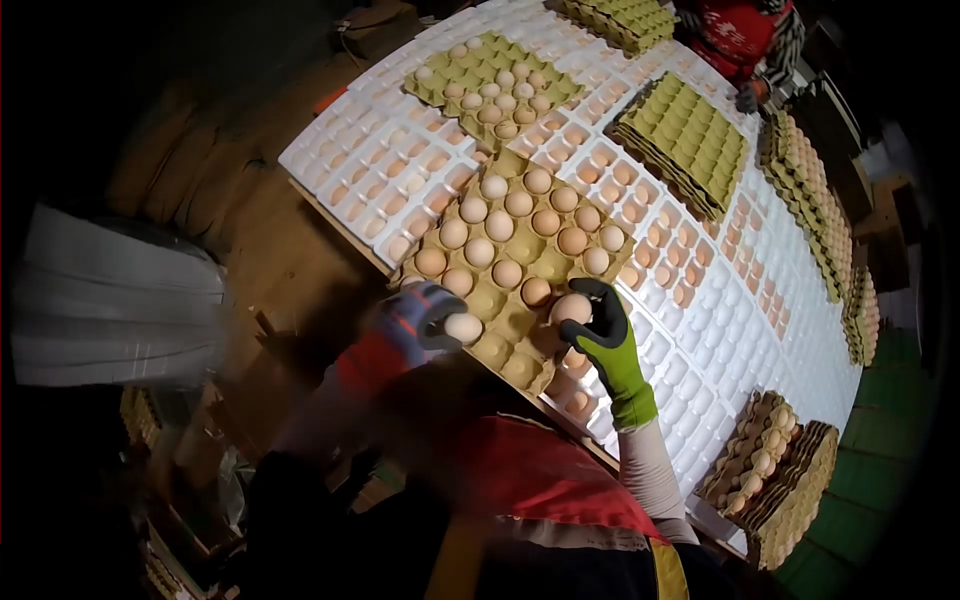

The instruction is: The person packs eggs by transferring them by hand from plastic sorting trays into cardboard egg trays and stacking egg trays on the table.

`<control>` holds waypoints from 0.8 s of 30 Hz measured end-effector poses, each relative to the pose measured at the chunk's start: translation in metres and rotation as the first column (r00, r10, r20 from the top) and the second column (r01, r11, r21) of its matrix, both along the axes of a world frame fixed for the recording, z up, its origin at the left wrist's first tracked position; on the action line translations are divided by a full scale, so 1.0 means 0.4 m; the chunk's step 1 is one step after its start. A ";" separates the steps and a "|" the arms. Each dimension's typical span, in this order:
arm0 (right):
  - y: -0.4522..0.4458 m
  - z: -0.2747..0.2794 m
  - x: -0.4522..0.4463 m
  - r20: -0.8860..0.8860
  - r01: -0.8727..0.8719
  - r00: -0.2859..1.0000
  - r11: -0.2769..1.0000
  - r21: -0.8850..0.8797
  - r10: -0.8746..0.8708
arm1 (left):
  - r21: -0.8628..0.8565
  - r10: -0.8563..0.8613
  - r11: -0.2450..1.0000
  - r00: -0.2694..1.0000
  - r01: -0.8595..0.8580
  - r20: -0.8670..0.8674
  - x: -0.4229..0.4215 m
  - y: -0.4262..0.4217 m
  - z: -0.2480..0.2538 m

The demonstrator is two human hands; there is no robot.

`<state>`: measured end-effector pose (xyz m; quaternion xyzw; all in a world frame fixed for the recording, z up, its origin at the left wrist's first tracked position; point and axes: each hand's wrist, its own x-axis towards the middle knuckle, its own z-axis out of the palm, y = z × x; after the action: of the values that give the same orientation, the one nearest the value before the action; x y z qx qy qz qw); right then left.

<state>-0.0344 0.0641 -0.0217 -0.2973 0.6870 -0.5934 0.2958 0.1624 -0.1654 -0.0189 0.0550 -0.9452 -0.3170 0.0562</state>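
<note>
My left hand (408,325), in a grey glove and smeared by motion, is closed on a pale egg (463,328) at the near left edge of a pulp egg tray (487,300). In a green glove with dark fingers, my right hand (608,345) grips a light brown egg (571,309) over the tray's right side. Brown and cream eggs fill much of the tray's far part, while several of its nearer cups hold none. The tray lies tilted on white plastic egg trays.
Another partly filled pulp tray (490,85) lies farther off. Stacked pulp trays (685,140) stand right of it, with more stacks along the right edge. Egg-filled pulp trays (765,470) lean at the near right corner. A co-worker in a red apron (735,35) stands across the table.
</note>
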 end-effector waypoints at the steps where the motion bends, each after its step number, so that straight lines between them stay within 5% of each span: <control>1: -0.010 -0.011 -0.015 -0.240 0.057 0.969 0.998 0.008 -0.053 | 0.000 -0.027 1.000 1.000 0.027 -0.003 0.001 -0.027 -0.033; 2: -0.043 0.053 0.002 -0.460 0.074 0.888 0.980 0.184 0.019 | 0.420 0.017 0.907 0.999 0.000 -0.037 -0.001 -0.049 -0.064; 4: -0.088 -0.026 0.006 -0.646 0.137 0.751 0.924 0.357 0.138 | 0.959 0.060 0.278 0.997 -0.060 0.045 -0.043 -0.047 -0.029; 5: -0.087 -0.011 0.011 -0.660 0.158 0.737 0.911 0.382 0.148 | 0.646 0.017 0.763 1.000 -0.011 -0.004 -0.084 -0.050 -0.040; 7: -0.087 0.017 0.020 -0.685 0.201 0.708 0.881 0.429 0.172 | -0.008 -0.003 1.000 0.999 0.003 -0.045 -0.178 0.010 0.032; 8: -0.058 0.008 0.006 -0.530 0.149 0.847 0.938 0.312 0.042 | -0.411 -0.067 0.912 0.994 0.025 -0.089 -0.204 0.022 0.005; 9: -0.010 -0.003 -0.006 -0.328 0.121 0.943 0.976 0.181 -0.056 | -0.560 -0.032 0.807 0.960 0.189 0.277 -0.258 0.043 0.024; 10: 0.024 -0.004 -0.024 0.309 0.159 0.933 0.981 0.107 -0.185 | -0.589 -0.065 0.775 0.956 0.229 0.287 -0.282 0.041 -0.005; 11: 0.046 -0.012 -0.039 0.528 0.263 0.838 0.950 -0.167 -0.139 | -0.622 -0.096 0.734 0.948 0.273 0.302 -0.298 0.040 -0.004; 12: 0.060 -0.020 -0.055 0.466 0.318 0.864 0.925 -0.207 -0.193 | -0.622 -0.112 0.729 0.946 0.286 0.304 -0.292 0.032 0.004; 13: 0.064 -0.027 -0.083 0.401 0.365 0.883 0.896 -0.255 -0.245 | -0.301 -0.035 0.948 0.977 0.099 0.210 -0.277 0.013 0.023; 14: 0.061 -0.014 -0.105 0.278 0.307 0.928 0.933 -0.188 -0.249 | 0.081 0.070 0.993 0.985 -0.084 0.157 -0.265 -0.011 0.044; 15: 0.037 -0.007 -0.116 -0.092 0.284 0.955 0.959 0.015 -0.282 | 0.270 -0.019 0.963 1.000 0.022 -0.014 -0.263 -0.041 0.022; 16: 0.012 0.001 -0.127 -0.445 0.356 0.865 0.909 0.217 -0.232 | 0.658 -0.027 0.752 0.998 -0.019 0.060 -0.267 -0.062 0.003; 17: -0.020 0.041 -0.116 -0.688 0.423 0.725 0.809 0.409 -0.032 | 0.914 -0.064 0.394 0.989 -0.097 0.133 -0.279 -0.066 0.025; 18: -0.046 0.013 -0.119 -0.758 0.476 0.649 0.740 0.475 0.069 | 0.915 -0.106 0.389 0.982 -0.104 0.157 -0.308 -0.053 0.069; 20: -0.052 -0.044 -0.139 -0.846 0.567 0.499 0.667 0.484 0.190 | 0.595 -0.142 0.777 0.978 0.206 -0.154 -0.397 -0.040 0.027; 21: -0.031 -0.077 -0.153 -0.848 0.576 0.498 0.661 0.481 0.182 | 0.114 -0.266 0.937 0.885 0.331 -0.383 -0.439 -0.018 0.023; 22: 0.005 -0.114 -0.167 -0.702 0.456 0.705 0.820 0.346 -0.096 | -0.041 -0.200 0.980 0.971 0.196 -0.129 -0.448 0.002 0.024; 23: 0.035 -0.131 -0.176 -0.430 0.383 0.854 0.914 0.135 -0.294 | -0.388 -0.180 0.909 0.983 0.155 -0.030 -0.472 0.034 0.030; 24: 0.060 -0.077 -0.158 0.330 0.361 0.869 0.928 0.088 -0.369 | -0.485 -0.143 0.850 0.976 0.206 0.163 -0.510 0.068 0.047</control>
<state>-0.0976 0.0881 -0.0526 -0.0514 0.6760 -0.6727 0.2963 -0.0417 -0.1381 0.0000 -0.0283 -0.9975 -0.0618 -0.0178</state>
